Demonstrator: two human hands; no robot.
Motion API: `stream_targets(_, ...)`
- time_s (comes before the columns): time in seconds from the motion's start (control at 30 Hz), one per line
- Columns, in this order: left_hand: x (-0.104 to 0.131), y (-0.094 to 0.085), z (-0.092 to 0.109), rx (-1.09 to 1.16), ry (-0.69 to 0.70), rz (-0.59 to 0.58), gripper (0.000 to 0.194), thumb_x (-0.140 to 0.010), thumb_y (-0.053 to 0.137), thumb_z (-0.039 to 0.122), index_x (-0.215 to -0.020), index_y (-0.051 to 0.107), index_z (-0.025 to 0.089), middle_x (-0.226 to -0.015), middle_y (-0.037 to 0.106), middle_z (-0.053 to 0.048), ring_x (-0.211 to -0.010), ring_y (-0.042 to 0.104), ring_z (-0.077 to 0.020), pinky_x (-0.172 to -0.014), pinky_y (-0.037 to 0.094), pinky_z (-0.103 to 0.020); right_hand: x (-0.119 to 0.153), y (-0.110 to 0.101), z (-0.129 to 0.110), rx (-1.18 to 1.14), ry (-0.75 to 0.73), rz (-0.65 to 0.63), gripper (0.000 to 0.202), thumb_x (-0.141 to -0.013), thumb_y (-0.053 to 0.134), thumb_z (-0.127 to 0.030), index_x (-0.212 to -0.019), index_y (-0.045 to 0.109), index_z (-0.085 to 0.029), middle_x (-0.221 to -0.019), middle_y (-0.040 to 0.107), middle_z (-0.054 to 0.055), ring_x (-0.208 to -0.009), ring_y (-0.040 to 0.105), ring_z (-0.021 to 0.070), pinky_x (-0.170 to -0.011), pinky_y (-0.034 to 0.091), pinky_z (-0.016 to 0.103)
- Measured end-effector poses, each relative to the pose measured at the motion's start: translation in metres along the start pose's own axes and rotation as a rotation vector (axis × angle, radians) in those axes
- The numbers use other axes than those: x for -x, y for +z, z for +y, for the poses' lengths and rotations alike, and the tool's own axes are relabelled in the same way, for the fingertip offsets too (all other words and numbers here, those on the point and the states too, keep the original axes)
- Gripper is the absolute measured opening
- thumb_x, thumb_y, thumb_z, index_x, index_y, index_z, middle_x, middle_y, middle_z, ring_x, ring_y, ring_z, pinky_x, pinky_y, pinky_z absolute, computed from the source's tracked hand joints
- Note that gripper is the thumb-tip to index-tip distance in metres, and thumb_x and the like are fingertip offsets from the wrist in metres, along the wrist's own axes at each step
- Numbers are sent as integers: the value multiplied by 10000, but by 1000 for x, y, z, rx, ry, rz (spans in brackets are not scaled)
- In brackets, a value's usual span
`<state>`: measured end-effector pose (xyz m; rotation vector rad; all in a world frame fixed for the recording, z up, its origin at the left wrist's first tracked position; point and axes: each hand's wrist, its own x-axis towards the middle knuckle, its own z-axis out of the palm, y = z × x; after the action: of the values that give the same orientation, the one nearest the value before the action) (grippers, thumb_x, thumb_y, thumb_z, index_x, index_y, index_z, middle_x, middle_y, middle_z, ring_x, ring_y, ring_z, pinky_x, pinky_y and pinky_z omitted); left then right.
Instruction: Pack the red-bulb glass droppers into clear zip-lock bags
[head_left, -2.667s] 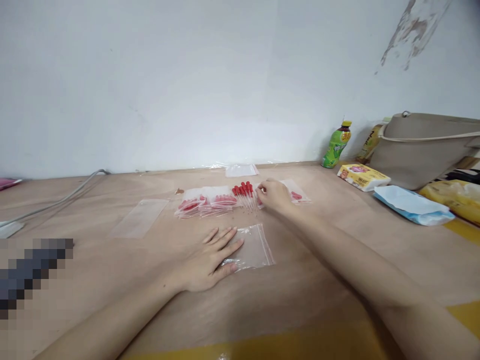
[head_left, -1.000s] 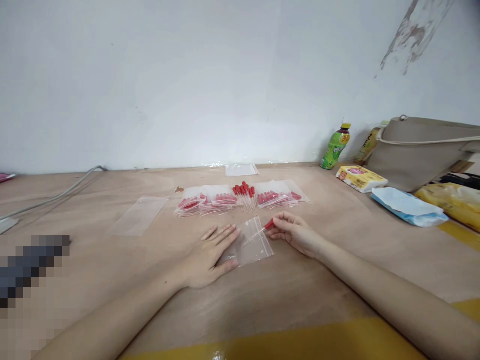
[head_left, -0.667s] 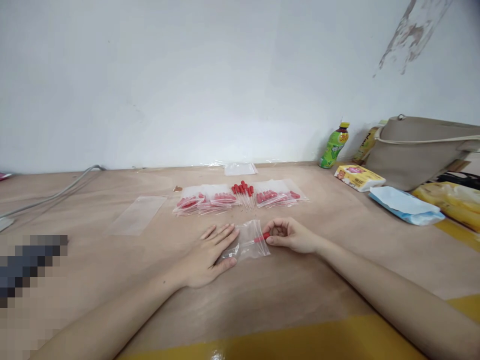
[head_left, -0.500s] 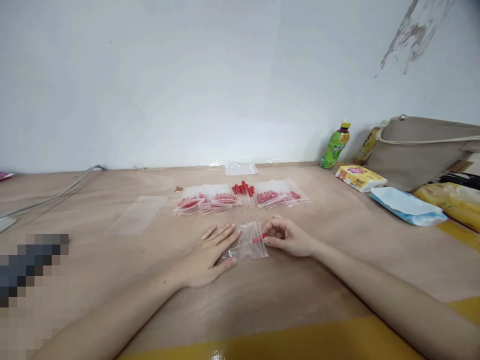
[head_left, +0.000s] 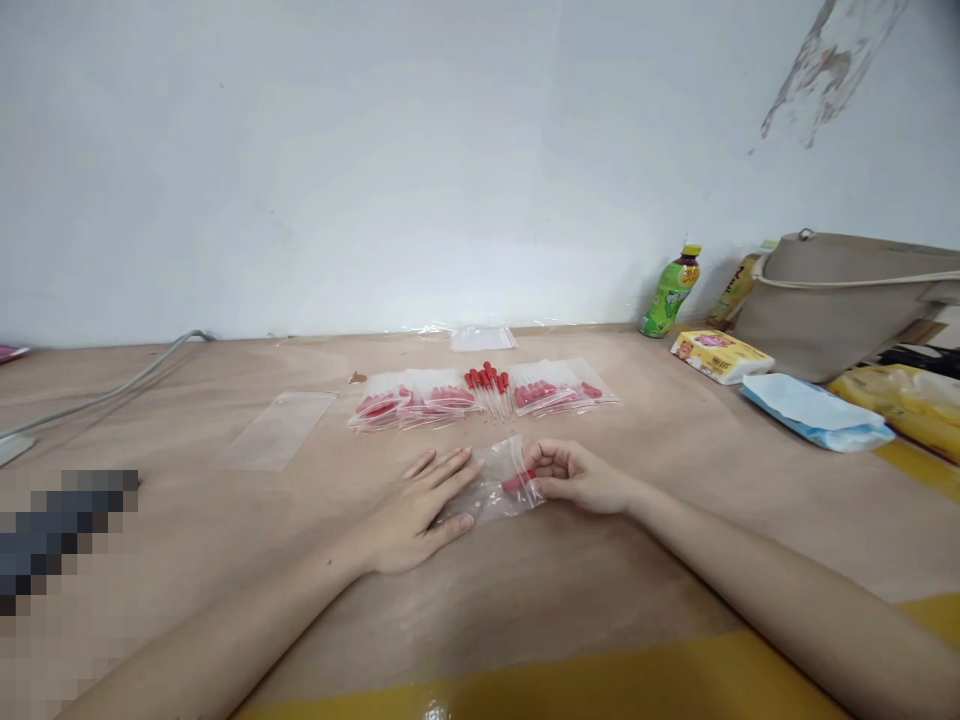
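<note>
Now the red-topped dropper (head_left: 514,483) has most of its red end inside the clear bag (head_left: 491,503) on the surface (head_left: 600,600); a second ago that end was outside. The right hand (head_left: 581,478), earlier up at the loose droppers (head_left: 487,379), pinches narrowly at the bag's mouth, forearm slanting in from lower right. The left hand (head_left: 416,520) lies spread wide, palm down, on the bag.

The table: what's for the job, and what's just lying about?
For the job: clear bag under the left hand, red-topped stick, loose sticks, filled bags, spare bag.

Likely lying about: green bottle, yellow pack, blue packet, gray cable, beige handbag.
</note>
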<state>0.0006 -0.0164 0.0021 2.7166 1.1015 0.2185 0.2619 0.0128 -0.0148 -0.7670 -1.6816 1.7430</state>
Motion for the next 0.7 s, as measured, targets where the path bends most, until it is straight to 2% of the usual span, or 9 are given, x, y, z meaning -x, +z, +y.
stream_targets(0.13, 3, 2, -4, 89, 21, 66, 452, -895, 400, 444, -1308, 392, 261, -1430, 264, -39, -1302, 251, -237, -1042, 269, -426, 1, -16, -3, 107, 121, -5, 344, -580, 741, -379, -785, 601, -140, -766, 649, 27, -712, 602, 130, -691, 467, 278)
stream_targets(0.23, 3, 3, -7, 105, 54, 79, 442, -889, 428, 420, -1303, 402, 269, -1400, 330, -31, -1287, 287, -229, -1049, 260, -431, 3, -18, -6, 306, 21, -43, 317, -649, 675, -439, -759, 666, -142, -799, 626, 36, -747, 565, 133, -707, 449, 273)
stream_targets(0.33, 3, 2, -6, 78, 41, 52, 462, -889, 422, 434, -1321, 375, 278, -1407, 317, -29, -1295, 269, -232, -1053, 242, -446, 3, -13, -11, 493, -118, -46, 377, -754, 547, -490, -661, 676, -148, -723, 555, 25, -738, 510, 125, -710, 420, 263)
stream_targets(0.4, 3, 0, -5, 68, 34, 39, 457, -893, 407, 444, -1323, 370, 293, -1414, 302, -22, -1299, 261, -234, -1048, 246, -452, 3, -10, -15, 535, -148, -36, 413, -788, 492, -502, -655, 672, -155, -715, 533, 20, -728, 494, 122, -707, 411, 262)
stream_targets(0.5, 3, -1, -4, 58, 33, 30, 444, -901, 389, 447, -1323, 364, 311, -1419, 288, -12, -1305, 245, -238, -1045, 241, -461, 7, -11, -18, 435, -36, 24, 416, -794, 462, -529, -768, 665, -167, -711, 561, 14, -668, 512, 112, -640, 422, 243)
stream_targets(0.6, 3, -1, -4, 45, 27, 24, 442, -903, 380, 451, -1324, 363, 315, -1425, 271, -16, -1309, 234, -243, -1045, 233, -468, 12, -12, -19, 284, 169, 52, 509, -799, 393, -586, -898, 638, -152, -528, 535, -12, -451, 468, 84, -436, 364, 198)
stream_targets(0.7, 2, -1, -4, 40, 37, 22, 424, -907, 372, 451, -1312, 380, 327, -1428, 265, -16, -1310, 232, -241, -1045, 230, -467, 16, -7, -17, 255, 234, 62, 414, -706, 588, -522, -917, 606, -166, -560, 577, -26, -388, 441, 50, -348, 287, 163)
